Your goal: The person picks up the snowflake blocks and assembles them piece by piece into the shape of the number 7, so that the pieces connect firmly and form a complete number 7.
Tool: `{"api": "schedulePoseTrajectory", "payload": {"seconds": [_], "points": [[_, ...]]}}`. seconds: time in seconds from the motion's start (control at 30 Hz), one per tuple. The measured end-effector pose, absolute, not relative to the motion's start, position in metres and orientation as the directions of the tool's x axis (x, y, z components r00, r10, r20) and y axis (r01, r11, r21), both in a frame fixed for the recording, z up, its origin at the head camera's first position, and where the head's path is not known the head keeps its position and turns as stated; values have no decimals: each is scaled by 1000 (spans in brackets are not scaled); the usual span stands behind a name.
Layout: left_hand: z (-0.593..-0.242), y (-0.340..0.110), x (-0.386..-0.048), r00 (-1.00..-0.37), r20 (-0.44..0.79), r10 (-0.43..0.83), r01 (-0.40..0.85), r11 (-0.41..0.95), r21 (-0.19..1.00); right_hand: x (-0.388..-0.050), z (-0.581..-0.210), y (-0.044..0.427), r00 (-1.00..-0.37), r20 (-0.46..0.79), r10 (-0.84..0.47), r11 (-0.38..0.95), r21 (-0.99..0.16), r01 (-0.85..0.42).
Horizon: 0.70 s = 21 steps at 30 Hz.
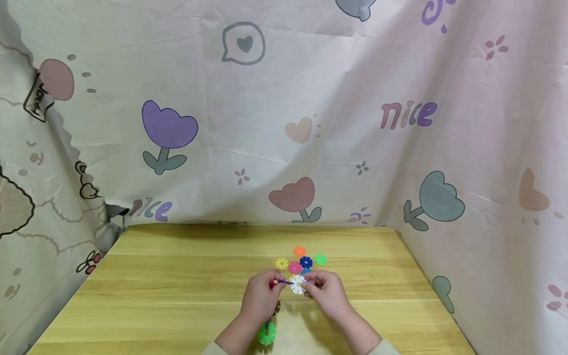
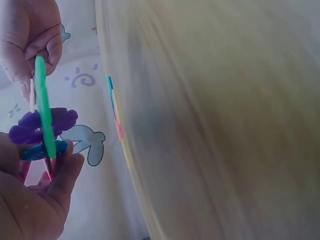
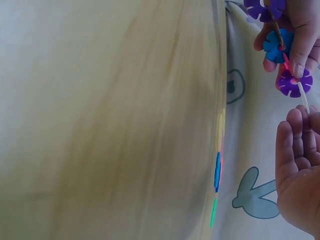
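Note:
My left hand [image 1: 262, 296] pinches a chain of slotted plastic flower discs. In the right wrist view, a purple disc [image 3: 295, 83] sits at the fingertips, with a blue disc [image 3: 278, 46] and another purple disc [image 3: 265, 9] farther along. A green disc [image 1: 267, 334] hangs at the chain's lower end, below a brown disc [image 1: 277, 308] partly hidden by the left hand. Between thumb and fingers, my right hand [image 1: 330, 293] pinches a white disc [image 1: 298, 284]. The white disc's edge meets the purple disc; how deep the slots interlock cannot be seen.
Loose discs lie on the wooden table [image 1: 177, 286] just beyond the hands: orange [image 1: 299, 251], yellow [image 1: 281, 263], pink [image 1: 295, 267], dark blue [image 1: 306, 262], light blue [image 1: 305, 271] and green [image 1: 320, 259]. A patterned cloth [image 1: 248, 123] hangs behind the table and along both sides.

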<state>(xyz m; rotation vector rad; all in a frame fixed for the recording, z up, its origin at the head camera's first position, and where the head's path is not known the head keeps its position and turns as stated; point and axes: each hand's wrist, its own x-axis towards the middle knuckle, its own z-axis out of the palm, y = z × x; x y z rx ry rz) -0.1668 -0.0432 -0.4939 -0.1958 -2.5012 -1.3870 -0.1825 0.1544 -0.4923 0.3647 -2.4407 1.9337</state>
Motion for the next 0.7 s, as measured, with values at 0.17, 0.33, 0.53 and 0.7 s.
{"api": "schedulePoseTrajectory", "payload": {"seconds": [0.17, 0.33, 0.53, 0.7], "points": [[-494, -43, -167, -945, 326, -7, 274, 526, 805, -184, -491, 155, -972, 148, -182, 189, -965, -183], [-491, -42, -166, -941, 338, -3, 284, 534, 796, -183, -488, 155, -972, 152, -181, 152, -972, -181], [-490, -41, -163, -950, 313, -11, 261, 529, 808, -182, -487, 155, -973, 144, -181, 133, -977, -169], [-490, -40, -160, -952, 307, -10, 256, 526, 811, -181, -488, 155, -974, 137, -179, 128, -979, -161]]}}
